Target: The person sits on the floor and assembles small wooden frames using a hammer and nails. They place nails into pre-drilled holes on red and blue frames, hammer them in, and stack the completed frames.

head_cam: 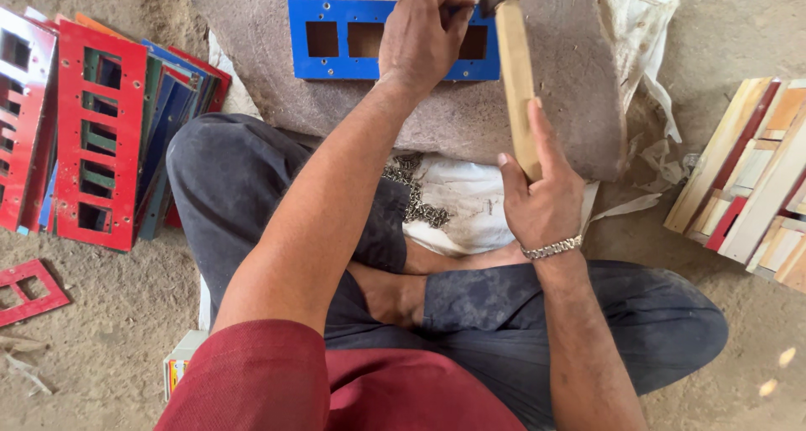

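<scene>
A wooden hammer is gripped by the right hand, fingers wrapped round its handle; the blue panel on the stone slab is pinned under the left hand, fingers bunched narrow.

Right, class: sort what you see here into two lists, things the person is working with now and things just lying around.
In use:
left hand pressing on the blue plate
right hand gripping the hammer
stone slab under the plate

Lying about:
stack of red plates
small red frame
pile of wooden strips
heap of small metal bits on white cloth
</scene>
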